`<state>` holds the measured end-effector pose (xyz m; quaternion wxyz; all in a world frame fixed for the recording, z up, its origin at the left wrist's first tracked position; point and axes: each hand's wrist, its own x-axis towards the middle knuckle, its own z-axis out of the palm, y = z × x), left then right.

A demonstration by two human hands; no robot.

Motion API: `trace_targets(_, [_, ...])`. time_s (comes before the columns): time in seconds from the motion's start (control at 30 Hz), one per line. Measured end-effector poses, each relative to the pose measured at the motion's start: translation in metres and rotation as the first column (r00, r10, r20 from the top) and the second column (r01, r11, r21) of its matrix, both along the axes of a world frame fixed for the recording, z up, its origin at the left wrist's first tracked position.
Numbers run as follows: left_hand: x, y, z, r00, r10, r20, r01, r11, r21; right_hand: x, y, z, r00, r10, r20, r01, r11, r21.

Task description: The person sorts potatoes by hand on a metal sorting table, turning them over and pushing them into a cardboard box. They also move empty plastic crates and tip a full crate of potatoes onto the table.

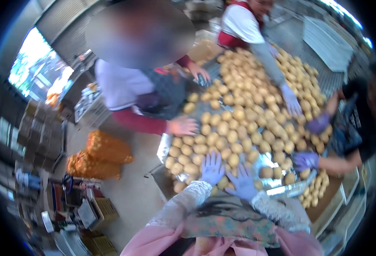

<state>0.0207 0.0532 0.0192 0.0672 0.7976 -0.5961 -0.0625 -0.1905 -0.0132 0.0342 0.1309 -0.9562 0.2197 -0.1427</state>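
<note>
Round yellow-brown potatoes [239,114] lie in a thick layer over a metal sorting table [273,179]. My left hand [212,169], in a lavender glove, rests over the potatoes at the near edge with its fingers spread. Close beside it, my right hand [242,183] in a matching glove also lies with fingers apart, touching or just above potatoes. Neither palm shows, but I see nothing gripped. Shiny bare metal shows to the right of my right hand.
Co-workers' hands reach over the potatoes: a bare hand [182,126] at left, gloved ones [291,101] [306,161] across and at right. Orange mesh sacks [104,149] sit on the floor at left, near crates [92,213] and stacked boxes [40,132]. More potatoes [316,190] lie beyond the right edge.
</note>
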Motion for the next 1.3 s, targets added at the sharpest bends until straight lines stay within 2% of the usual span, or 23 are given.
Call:
trace_targets(0.07, [-0.011, 0.010, -0.031, 0.995, -0.095, -0.028, 0.077, 0.924, -0.375, -0.015, -0.005, 0.002, 0.999, -0.032, 0.001, 0.032, 0.999, 0.035])
trace_targets(0.13, [0.007, 0.033, 0.014, 0.977, -0.212, -0.020, 0.209, 0.971, -0.116, -0.028, -0.025, 0.002, 0.984, 0.176, 0.004, -0.176, 0.983, -0.051])
trace_targets(0.23, [0.033, 0.083, 0.034, 0.939, -0.343, -0.009, 0.337, 0.926, -0.172, -0.048, -0.042, 0.035, 0.974, 0.190, -0.123, -0.201, 0.976, -0.086])
trace_targets(0.3, [0.039, 0.105, 0.047, 0.946, -0.309, -0.094, 0.304, 0.950, -0.062, -0.047, -0.042, 0.030, 0.979, 0.178, -0.100, -0.184, 0.982, -0.052])
trace_targets(0.43, [0.069, 0.114, 0.059, 0.983, -0.172, -0.068, 0.165, 0.981, -0.102, -0.005, -0.038, 0.012, 0.944, 0.323, -0.068, -0.323, 0.946, 0.021])
trace_targets(0.5, [0.088, 0.098, 0.051, 0.981, -0.078, 0.178, 0.104, 0.984, -0.142, 0.022, -0.029, 0.006, 0.923, 0.376, -0.086, -0.374, 0.927, 0.041])
trace_targets(0.57, [0.093, 0.068, 0.045, 0.990, -0.088, 0.109, 0.103, 0.984, -0.147, 0.047, -0.027, 0.005, 0.882, 0.463, -0.085, -0.458, 0.886, 0.078])
trace_targets(0.63, [0.070, 0.037, 0.027, 0.999, -0.012, -0.030, 0.006, 0.981, -0.195, 0.057, -0.031, 0.005, 0.876, 0.480, -0.046, -0.481, 0.877, -0.010])
trace_targets(0.7, [0.025, 0.023, -0.019, 0.987, 0.059, 0.152, -0.033, 0.985, -0.171, 0.065, -0.047, -0.017, 0.772, 0.581, 0.258, -0.616, 0.784, 0.079])
trace_targets(0.73, [0.003, 0.025, -0.019, 0.944, -0.044, 0.327, 0.088, 0.989, -0.122, 0.058, -0.066, -0.001, 0.693, 0.646, 0.321, -0.606, 0.762, -0.226])
trace_targets(0.77, [-0.017, 0.034, -0.014, 0.861, -0.147, 0.486, 0.197, 0.979, -0.053, 0.044, -0.078, 0.020, 0.776, 0.546, 0.314, -0.529, 0.836, -0.146])
trace_targets(0.8, [-0.023, 0.042, -0.011, 0.963, -0.213, 0.167, 0.238, 0.960, -0.149, 0.030, -0.095, 0.040, 0.842, 0.447, 0.302, -0.446, 0.892, -0.077])
trace_targets(0.83, [-0.016, 0.042, -0.006, 0.952, -0.271, -0.140, 0.229, 0.938, -0.260, 0.011, -0.119, 0.049, 0.862, 0.385, 0.331, -0.327, 0.919, -0.218])
trace_targets(0.87, [-0.003, 0.038, 0.003, 0.976, -0.199, -0.091, 0.168, 0.947, -0.273, 0.005, -0.139, 0.040, 0.951, -0.024, -0.309, 0.062, 0.992, 0.113])
trace_targets(0.9, [0.006, 0.043, 0.011, 0.970, -0.210, -0.121, 0.180, 0.958, -0.224, -0.007, -0.154, 0.040, 0.961, -0.142, 0.237, 0.170, 0.980, -0.104])
trace_targets(0.93, [0.013, 0.047, 0.015, 0.957, -0.233, -0.170, 0.204, 0.964, -0.171, -0.019, -0.171, 0.049, 0.947, -0.285, 0.146, 0.301, 0.948, -0.106])
trace_targets(0.97, [0.016, 0.045, 0.010, 0.966, -0.199, -0.164, 0.171, 0.970, -0.171, -0.030, -0.180, 0.039, 0.909, -0.416, 0.034, 0.414, 0.886, -0.208])
trace_targets(1.03, [0.014, 0.024, -0.002, 0.987, -0.141, -0.074, 0.124, 0.971, -0.206, -0.034, -0.181, 0.031, 0.905, -0.426, -0.003, 0.413, 0.878, -0.242])
trace_targets(1.1, [-0.003, -0.009, 0.023, 0.993, -0.072, -0.094, 0.053, 0.981, -0.187, -0.013, -0.174, 0.012, 0.851, -0.516, -0.100, 0.500, 0.853, -0.146])
trace_targets(1.17, [0.000, -0.057, 0.060, 0.927, -0.230, -0.296, 0.087, 0.901, -0.425, 0.004, -0.157, -0.007, 0.829, -0.552, -0.090, 0.523, 0.822, -0.226])
trace_targets(1.23, [0.010, -0.116, 0.069, 0.904, -0.259, -0.341, 0.023, 0.825, -0.565, 0.009, -0.136, -0.008, 0.917, -0.398, -0.037, 0.392, 0.912, -0.121])
trace_targets(1.27, [0.012, -0.134, 0.115, 0.834, -0.148, -0.531, -0.117, 0.894, -0.432, 0.012, -0.127, 0.001, 0.916, -0.397, -0.049, 0.389, 0.913, -0.125])
trace_targets(1.3, [0.034, -0.170, 0.139, 0.825, -0.142, -0.547, -0.124, 0.898, -0.422, 0.014, -0.116, 0.016, 0.937, -0.348, 0.004, 0.348, 0.937, -0.037])
